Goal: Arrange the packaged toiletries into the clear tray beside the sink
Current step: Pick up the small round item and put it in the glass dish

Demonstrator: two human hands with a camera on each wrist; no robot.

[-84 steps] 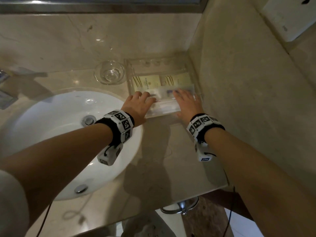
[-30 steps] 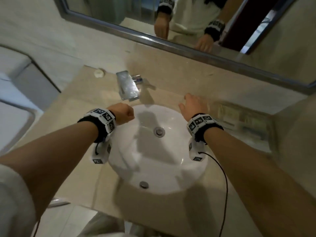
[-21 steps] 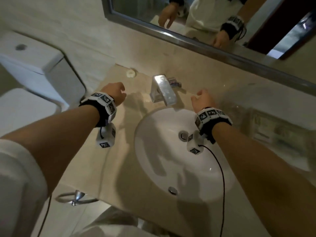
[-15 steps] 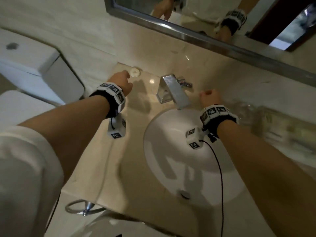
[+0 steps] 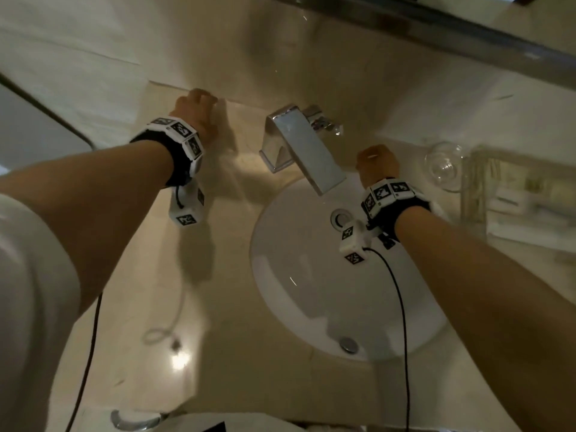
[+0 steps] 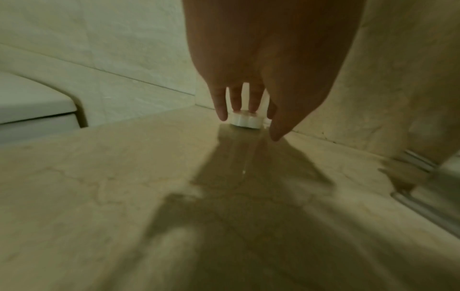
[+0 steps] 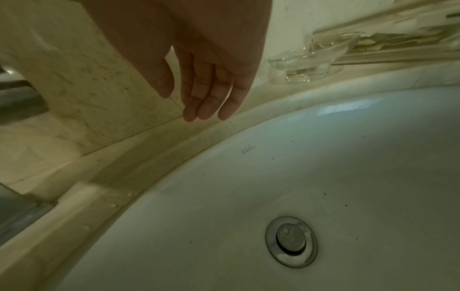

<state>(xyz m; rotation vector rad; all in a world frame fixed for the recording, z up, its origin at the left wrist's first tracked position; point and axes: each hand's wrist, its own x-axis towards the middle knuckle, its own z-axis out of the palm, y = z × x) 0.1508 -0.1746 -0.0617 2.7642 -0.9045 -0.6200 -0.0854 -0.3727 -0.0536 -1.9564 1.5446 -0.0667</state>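
Note:
A small white round packet (image 6: 246, 120) lies in the counter's back left corner, against the wall. My left hand (image 5: 194, 107) is right over it. In the left wrist view its straight fingers (image 6: 222, 110) and thumb come down around the packet without closing on it. The head view hides the packet behind the hand. My right hand (image 5: 377, 160) hangs relaxed above the sink's back rim and holds nothing; its fingers (image 7: 199, 106) are loosely extended. The clear tray (image 5: 473, 194), blurred at the right edge, holds several flat packets (image 5: 530, 188).
A chrome faucet (image 5: 302, 151) stands between my hands behind the white basin (image 5: 311, 291). A small glass dish (image 5: 445, 166) sits left of the tray, also in the right wrist view (image 7: 308, 59). A toilet tank (image 5: 31, 135) is at far left.
Both hands left the tray. The view swung left; my left hand travelled to the back left corner onto the small white packet, and my right hand stopped behind the basin.

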